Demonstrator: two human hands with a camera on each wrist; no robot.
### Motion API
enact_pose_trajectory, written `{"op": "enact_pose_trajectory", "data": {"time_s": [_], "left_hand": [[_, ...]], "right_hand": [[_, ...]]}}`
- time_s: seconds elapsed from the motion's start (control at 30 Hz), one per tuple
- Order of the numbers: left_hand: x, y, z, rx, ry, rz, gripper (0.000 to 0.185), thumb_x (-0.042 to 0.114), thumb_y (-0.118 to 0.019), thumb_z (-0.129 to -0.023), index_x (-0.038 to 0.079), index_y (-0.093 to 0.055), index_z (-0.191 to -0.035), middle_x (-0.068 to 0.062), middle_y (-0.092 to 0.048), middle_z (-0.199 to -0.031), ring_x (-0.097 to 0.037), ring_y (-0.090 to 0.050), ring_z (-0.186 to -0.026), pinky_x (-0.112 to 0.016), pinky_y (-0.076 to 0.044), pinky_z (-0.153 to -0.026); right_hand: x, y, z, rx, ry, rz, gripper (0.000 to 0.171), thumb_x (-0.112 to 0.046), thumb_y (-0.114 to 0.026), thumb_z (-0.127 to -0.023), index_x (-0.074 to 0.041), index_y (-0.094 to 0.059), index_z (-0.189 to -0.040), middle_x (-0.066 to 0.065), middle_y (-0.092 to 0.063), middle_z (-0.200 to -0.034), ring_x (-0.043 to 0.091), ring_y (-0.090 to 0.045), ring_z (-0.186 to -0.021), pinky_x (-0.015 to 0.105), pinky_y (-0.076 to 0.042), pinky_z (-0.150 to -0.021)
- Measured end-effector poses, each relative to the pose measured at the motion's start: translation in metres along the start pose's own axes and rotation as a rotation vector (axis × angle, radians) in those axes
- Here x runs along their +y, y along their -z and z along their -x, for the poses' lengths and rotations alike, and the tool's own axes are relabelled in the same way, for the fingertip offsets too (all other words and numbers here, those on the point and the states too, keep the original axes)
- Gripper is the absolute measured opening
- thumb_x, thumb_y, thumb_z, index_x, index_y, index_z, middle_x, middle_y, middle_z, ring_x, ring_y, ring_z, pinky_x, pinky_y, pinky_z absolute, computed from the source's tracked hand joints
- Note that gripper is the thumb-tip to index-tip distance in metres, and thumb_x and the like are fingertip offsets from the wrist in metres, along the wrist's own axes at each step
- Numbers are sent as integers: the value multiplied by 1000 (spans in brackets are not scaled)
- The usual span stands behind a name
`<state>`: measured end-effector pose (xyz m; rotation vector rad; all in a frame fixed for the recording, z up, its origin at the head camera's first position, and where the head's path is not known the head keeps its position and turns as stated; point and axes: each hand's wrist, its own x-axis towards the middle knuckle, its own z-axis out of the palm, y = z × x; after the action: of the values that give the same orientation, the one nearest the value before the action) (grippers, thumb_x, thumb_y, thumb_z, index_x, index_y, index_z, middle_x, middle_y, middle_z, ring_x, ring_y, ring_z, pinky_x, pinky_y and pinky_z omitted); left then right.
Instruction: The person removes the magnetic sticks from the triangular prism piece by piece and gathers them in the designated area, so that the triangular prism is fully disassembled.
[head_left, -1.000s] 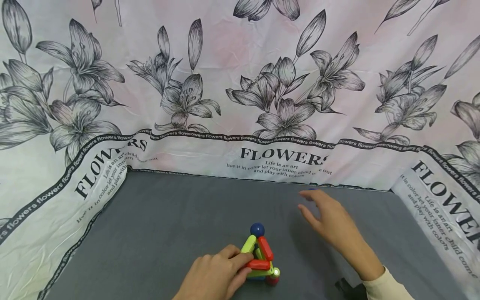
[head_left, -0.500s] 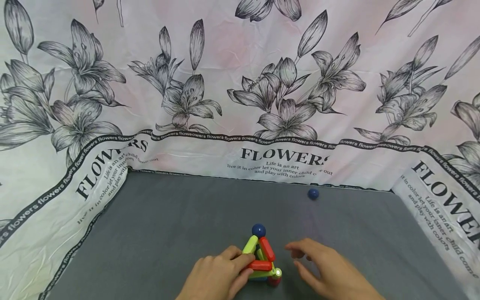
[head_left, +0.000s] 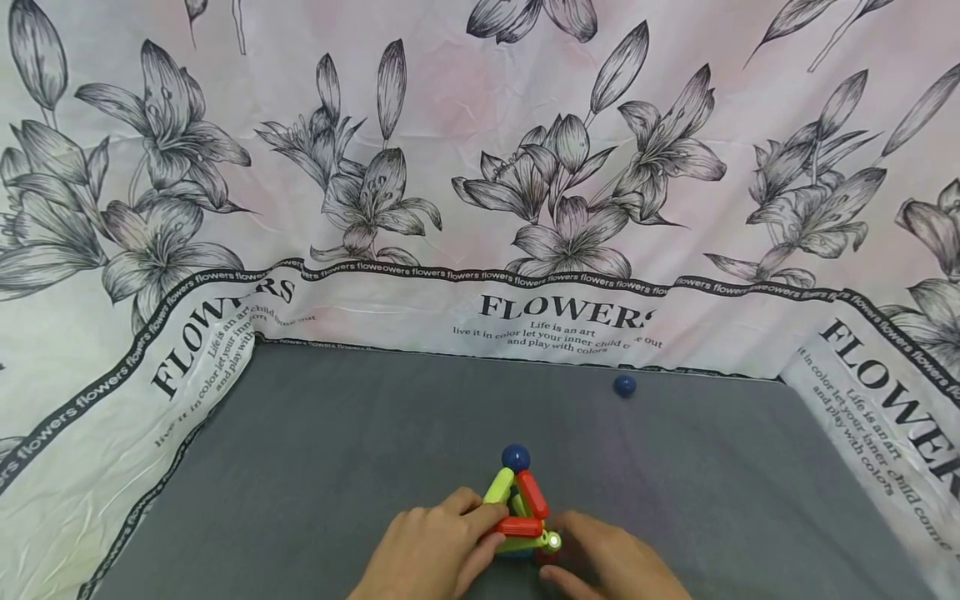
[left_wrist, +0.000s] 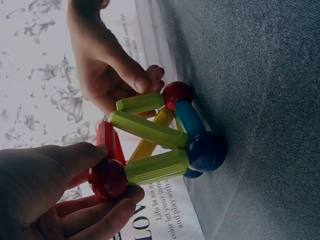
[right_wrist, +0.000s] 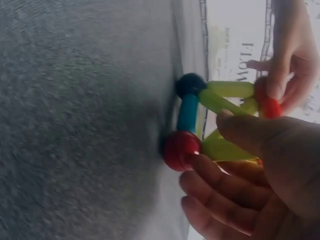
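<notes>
A rod-and-ball model of magnetic building sticks (head_left: 522, 527) stands on the grey cloth, with a blue ball (head_left: 515, 457) at its far corner. My left hand (head_left: 431, 546) pinches a red ball (left_wrist: 108, 178) at the model's upper corner between thumb and fingers. My right hand (head_left: 603, 554) is at the model's right side, thumb and loosely bent fingers spread around a yellow-green rod (left_wrist: 141, 103) that rises from a lower red ball (right_wrist: 181, 150). One fingertip is right at that ball. Teal rod (right_wrist: 188, 113) joins it to a dark blue ball (right_wrist: 190, 86) at the base.
Farther back on the grey cloth (head_left: 337, 442) lies a loose blue ball (head_left: 624, 385). A white cloth with flower prints (head_left: 420, 308) hangs around the back and sides.
My right hand has come back from beside the loose blue ball, uncovering it, and down to the model's right side. My left hand has kept its hold on the model.
</notes>
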<state>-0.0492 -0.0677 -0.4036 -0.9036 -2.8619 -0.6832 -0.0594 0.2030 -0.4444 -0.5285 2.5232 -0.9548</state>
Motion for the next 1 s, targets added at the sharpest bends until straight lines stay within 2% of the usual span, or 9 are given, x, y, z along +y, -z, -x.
{"op": "enact_pose_trajectory", "data": {"time_s": [0.13,0.3,0.5,0.7,0.87,1.0], "left_hand": [[1,0,0,9,0,-2,21,36,-73,-102,25,-78,-120,8,-68,-101,7,-43,-58,-15,-37,-48],[1,1,-1,21,-4,8,20,35,-72,-103,25,-78,-119,8,-68,-101,7,-43,-58,-15,-37,-48],[1,1,-2,-18,11,15,22,38,-72,-103,26,-77,-121,8,-67,-101,6,-42,-57,-16,-37,-48],[0,0,-1,-19,13,14,22,37,-72,-103,26,-77,-121,8,-67,-101,6,-41,-57,-16,-37,-47],[-1,-1,0,-9,4,20,21,36,-72,-103,26,-77,-121,7,-68,-102,6,-42,-57,-15,-37,-48],[-2,-1,1,9,-7,29,20,34,-72,-103,25,-77,-121,7,-68,-102,6,-43,-58,-14,-37,-48]], "right_hand": [[-1,-6,-3,61,45,-10,24,-47,-76,-97,-27,-67,-105,-18,-63,-88,-2,-60,-72,24,-52,-62],[1,-7,-4,107,83,-14,21,-38,-78,-98,-23,-66,-108,-17,-63,-88,-3,-58,-71,23,-52,-61],[6,-6,-1,68,63,-101,18,-27,-77,-98,-17,-64,-107,-13,-66,-91,-1,-62,-72,24,-54,-62],[13,-6,0,45,35,-160,18,-22,-76,-98,-14,-62,-108,-10,-67,-92,2,-62,-72,25,-54,-63],[18,-6,0,58,63,-147,16,-16,-75,-98,-14,-62,-107,-10,-65,-91,2,-60,-71,25,-52,-61],[19,-4,-1,82,69,-60,18,-13,-76,-95,-19,-63,-106,-14,-62,-90,0,-57,-72,25,-50,-62]]}}
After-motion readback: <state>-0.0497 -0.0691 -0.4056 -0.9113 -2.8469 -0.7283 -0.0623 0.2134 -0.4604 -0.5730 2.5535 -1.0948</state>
